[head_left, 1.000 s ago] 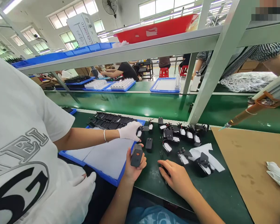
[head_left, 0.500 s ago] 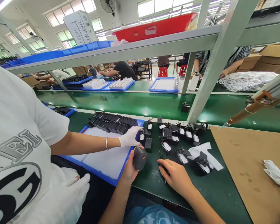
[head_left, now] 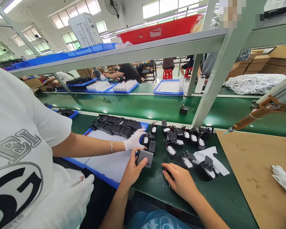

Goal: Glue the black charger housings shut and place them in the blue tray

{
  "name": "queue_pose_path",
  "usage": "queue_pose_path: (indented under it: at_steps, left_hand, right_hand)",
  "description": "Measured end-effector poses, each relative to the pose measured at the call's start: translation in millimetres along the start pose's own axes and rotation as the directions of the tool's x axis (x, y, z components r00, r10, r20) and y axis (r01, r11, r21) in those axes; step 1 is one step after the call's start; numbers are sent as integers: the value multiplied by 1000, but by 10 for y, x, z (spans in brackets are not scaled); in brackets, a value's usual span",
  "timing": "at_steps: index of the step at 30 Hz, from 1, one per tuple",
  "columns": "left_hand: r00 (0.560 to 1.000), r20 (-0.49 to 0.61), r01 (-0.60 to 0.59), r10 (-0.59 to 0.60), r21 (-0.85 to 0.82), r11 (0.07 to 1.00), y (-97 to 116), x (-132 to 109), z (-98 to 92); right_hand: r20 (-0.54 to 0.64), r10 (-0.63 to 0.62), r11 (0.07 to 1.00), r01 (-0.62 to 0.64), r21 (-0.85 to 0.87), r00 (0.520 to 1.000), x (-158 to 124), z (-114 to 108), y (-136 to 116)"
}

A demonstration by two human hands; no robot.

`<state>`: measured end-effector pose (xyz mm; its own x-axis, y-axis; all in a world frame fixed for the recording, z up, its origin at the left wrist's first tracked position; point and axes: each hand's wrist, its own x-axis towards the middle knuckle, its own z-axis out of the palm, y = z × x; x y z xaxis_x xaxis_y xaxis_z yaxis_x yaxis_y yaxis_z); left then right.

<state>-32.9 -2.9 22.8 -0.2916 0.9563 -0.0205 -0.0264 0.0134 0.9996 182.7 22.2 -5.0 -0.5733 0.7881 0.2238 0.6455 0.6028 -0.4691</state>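
Observation:
My left hand (head_left: 131, 170) grips a dark grey charger block (head_left: 145, 158) and holds it just above the green bench, beside the blue tray (head_left: 119, 181). Resting on the bench to its right, my right hand (head_left: 178, 178) is loosely curled over thin tweezers (head_left: 165, 158). A co-worker's white-gloved hand (head_left: 134, 141) reaches in from the left and touches small black plug parts (head_left: 152, 146) right above my left hand. More black and white parts (head_left: 188, 140) lie scattered ahead of my right hand, with a white cloth (head_left: 213, 159).
A row of black chargers (head_left: 116, 124) fills the tray's far edge. A brown cardboard sheet (head_left: 255, 171) covers the bench at right, with white gloves (head_left: 283, 179) on it. A glue nozzle (head_left: 243, 122) hangs at right. A lone black part (head_left: 183, 109) rides the conveyor belt.
My left hand has turned the charger and lowered it toward the bench. The co-worker's gloved hand has shifted slightly toward me. The black part on the belt has moved left.

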Motion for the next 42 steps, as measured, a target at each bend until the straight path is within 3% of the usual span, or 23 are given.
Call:
queue_pose_path:
  at_steps: [6,10,19,24,27,31,36,42]
  left_hand:
    - [995,-9,-87,102,463,882,106,28,-165]
    - [988,11,-125,152,634,763,107,59,-223]
    - [975,57,-171,216,811,559,169,198,-367]
    - [932,49,-221,360,864,453,328,439,-472]
    - [923,100,-203,370,947,249,414,642,-477]
    - [981,78,-76,179,997,-14,455,1002,-415]
    - [979,101,-80,177,989,-122,398,1305,-298]
    - [960,115,-68,257,980,-186,439,1297,-271]
  right_hand:
    - [-9,-15,1000,15,8,1000,11,-10,-15]
    - [-5,-24,1000,24,13,1000,4,-8,-22]
    - [-3,-36,999,36,11,999,-8,9,-32]
    - [21,-32,999,31,20,999,-5,10,-47]
    - [28,-39,999,38,25,999,-8,24,-48]
    - [36,-39,998,37,40,999,-13,30,-58]
    - [44,-51,998,48,51,998,-18,2,-93]
    - [21,-59,997,58,49,998,-23,2,-93]
